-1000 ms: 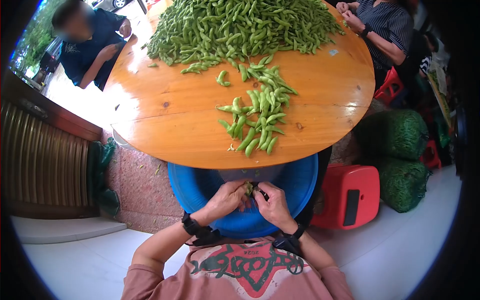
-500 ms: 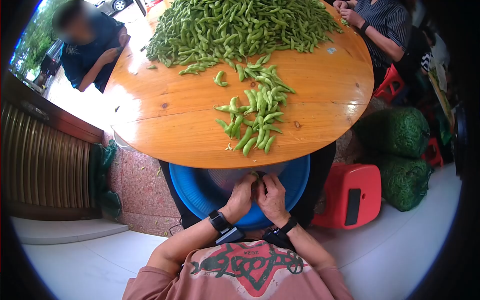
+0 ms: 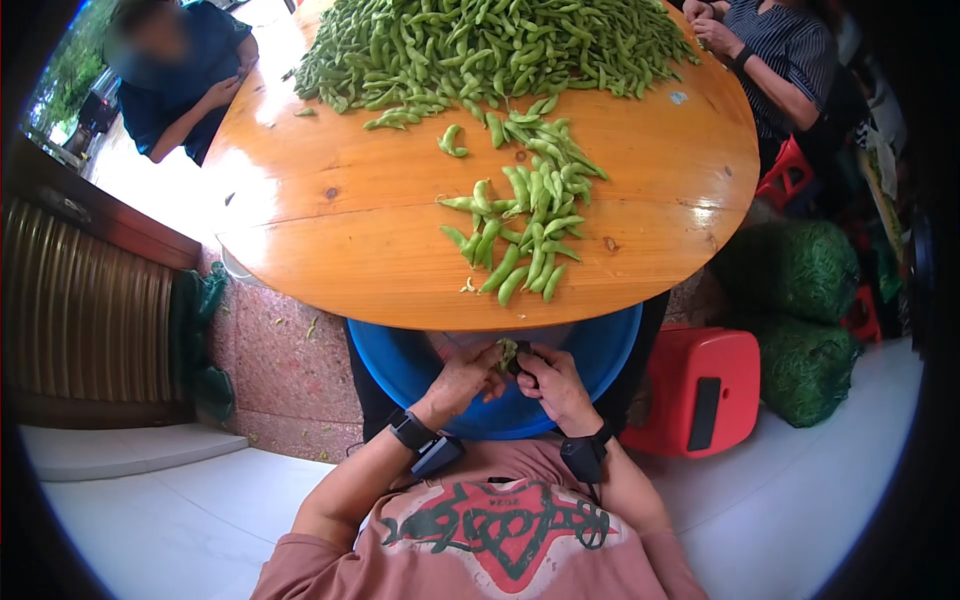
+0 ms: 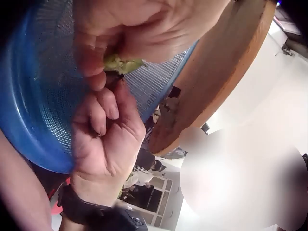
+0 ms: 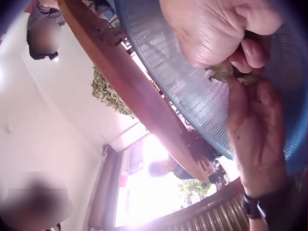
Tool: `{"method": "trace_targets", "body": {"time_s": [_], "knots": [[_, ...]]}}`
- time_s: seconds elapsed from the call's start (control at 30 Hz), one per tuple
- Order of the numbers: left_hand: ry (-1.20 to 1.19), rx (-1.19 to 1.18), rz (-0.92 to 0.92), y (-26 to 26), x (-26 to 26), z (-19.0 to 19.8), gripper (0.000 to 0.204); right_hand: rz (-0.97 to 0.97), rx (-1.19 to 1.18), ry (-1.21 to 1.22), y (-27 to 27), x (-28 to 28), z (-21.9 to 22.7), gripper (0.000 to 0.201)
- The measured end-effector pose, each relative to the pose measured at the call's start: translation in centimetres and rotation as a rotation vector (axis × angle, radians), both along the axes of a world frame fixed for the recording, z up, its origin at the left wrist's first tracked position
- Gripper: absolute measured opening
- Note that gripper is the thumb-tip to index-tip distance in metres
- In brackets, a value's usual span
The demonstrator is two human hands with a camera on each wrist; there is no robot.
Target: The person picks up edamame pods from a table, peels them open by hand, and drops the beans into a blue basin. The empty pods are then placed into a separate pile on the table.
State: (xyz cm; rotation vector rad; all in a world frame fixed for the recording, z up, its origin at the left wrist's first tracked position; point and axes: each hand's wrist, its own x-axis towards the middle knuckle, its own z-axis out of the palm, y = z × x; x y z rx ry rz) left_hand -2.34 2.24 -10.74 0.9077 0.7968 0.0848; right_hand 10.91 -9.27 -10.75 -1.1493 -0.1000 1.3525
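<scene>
Over the blue basin (image 3: 385, 375), both hands meet in front of the table edge. My left hand (image 3: 465, 385) pinches green edamame pods (image 3: 507, 355), which stick out past its fingertips. Close against them, my right hand (image 3: 560, 390) has its fingers curled around a small dark object (image 3: 522, 358); I cannot tell what kind it is. In the left wrist view a pod (image 4: 122, 65) shows between the two hands' fingertips. From the right wrist, torn-looking pod ends (image 5: 221, 73) appear under the curled fingers. Part of the pods is hidden by the fingers.
A large heap of edamame (image 3: 480, 50) covers the far part of the wooden table (image 3: 330, 240), with a loose group of pods (image 3: 540, 220) nearer. A red stool (image 3: 700, 390) and stuffed green net sacks (image 3: 800, 370) stand right. Two people sit across the table.
Both hands first draw together, then separate slightly, with the pods showing more again between them. The head view shifts a little. The seated person at left lowers a hand.
</scene>
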Motion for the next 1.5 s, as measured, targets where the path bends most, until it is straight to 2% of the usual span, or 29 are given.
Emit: {"method": "trace_targets", "body": {"time_s": [0.1,0.17,0.2,0.23,0.27,0.3,0.37,0.47,0.5,0.53,0.57,0.63,0.7,0.77,0.83,0.87,0.93,1.07,1.13,1.2,1.27,1.3,1.33,1.37,1.4,1.43,1.47,1.5], "knots": [[-0.052,-0.007,-0.032,0.7,-0.2,-0.6,0.024,-0.048,-0.017,-0.058,0.6,-0.5,-2.6,0.013],[-0.084,-0.173,0.025,0.3,-0.3,-1.4,0.019,-0.005,0.001,-0.874,0.4,-1.6,-3.7,0.015],[-0.188,-0.211,0.077,0.1,-0.5,-2.2,0.016,0.020,-0.054,-0.859,0.5,-1.7,-3.5,0.017],[-0.174,-0.187,0.091,0.2,-0.5,-2.7,0.017,0.025,-0.038,-0.844,0.6,-1.6,-3.5,0.017],[-0.158,-0.158,0.112,0.0,-0.1,-3.0,0.018,0.010,-0.011,-0.750,1.0,-1.6,-0.9,0.017],[-0.170,-0.171,0.080,-0.8,0.6,-2.9,0.018,-0.046,-0.012,-0.959,1.3,-1.9,-1.6,0.016],[-0.099,-0.175,0.316,-1.4,1.4,-2.2,0.020,-0.077,-0.011,-1.057,1.6,-2.0,-1.7,0.015],[-0.071,-0.166,0.306,-1.6,2.0,-1.2,0.016,-0.115,0.019,-1.162,1.6,-1.9,-0.9,0.014],[-0.071,-0.162,0.298,-1.5,1.9,-0.9,0.016,-0.133,0.035,-1.062,1.5,-1.8,-1.0,0.013],[-0.042,-0.119,0.203,-1.2,1.5,-0.7,0.017,-0.149,0.054,-0.961,1.5,-1.8,-1.1,0.013],[-0.013,-0.077,0.110,-0.9,1.2,-0.6,0.019,-0.155,0.056,-0.959,1.3,-1.4,-1.2,0.013],[-0.028,-0.096,0.091,-0.3,0.5,-0.9,0.018,-0.080,0.008,-0.009,0.9,-0.3,-1.4,0.013],[-0.044,-0.118,0.078,-0.2,0.5,-0.6,0.017,-0.094,0.043,0.053,0.8,-0.1,-1.3,0.013],[-0.049,-0.195,0.163,0.0,0.6,0.4,0.017,-0.100,0.084,0.119,1.3,-0.3,-1.3,0.013],[-0.045,-0.149,0.151,-0.1,0.7,0.2,0.017,-0.068,-0.073,-0.357,1.5,-0.8,-1.4,0.013],[-0.042,-0.110,0.135,-0.1,0.7,-0.1,0.018,-0.067,-0.071,-0.357,1.6,-1.1,-1.5,0.013],[-0.095,-0.129,0.143,0.1,0.2,-1.2,0.018,-0.129,0.030,-1.066,1.6,-1.8,-1.4,0.012],[-0.148,-0.118,0.163,0.1,0.0,-1.3,0.021,-0.151,0.096,-1.061,1.9,-1.9,0.1,0.012],[-0.146,-0.077,0.134,0.0,-0.2,-1.3,0.021,-0.137,0.061,-0.962,1.4,-1.7,1.6,0.008],[-0.143,-0.033,0.115,0.2,-0.6,-0.9,0.021,-0.142,0.080,-1.135,0.5,-0.8,2.3,0.007],[0.013,0.657,-0.358,0.3,-0.8,0.7,0.019,-0.104,0.094,-1.059,-1.6,0.5,4.6,0.009],[0.054,0.778,-0.441,-0.3,-0.6,3.1,0.024,-0.020,0.022,-1.020,-3.2,1.4,6.7,0.010],[0.068,0.780,-0.425,-0.8,-1.0,3.6,0.024,-0.014,0.032,-1.036,-4.9,2.5,7.0,0.012],[-0.010,1.068,-0.523,-1.2,-1.4,3.8,0.028,-0.031,0.025,-1.061,-6.5,3.6,7.9,0.011],[-0.094,1.357,-0.625,-1.5,-1.7,4.1,0.032,-0.104,-0.024,-0.966,-8.3,4.4,8.2,0.010],[-0.156,1.405,-0.627,-1.9,-2.1,4.7,0.042,-0.187,-0.090,-0.938,-9.6,5.2,9.0,0.009],[-0.147,1.407,-0.623,-2.2,-2.4,5.2,0.042,-0.239,-0.160,-0.933,-10.9,6.1,9.6,0.008],[-0.107,1.504,-0.728,-2.4,-2.6,5.5,0.046,-0.310,-0.207,-0.887,-12.7,7.3,8.9,0.010]]}}
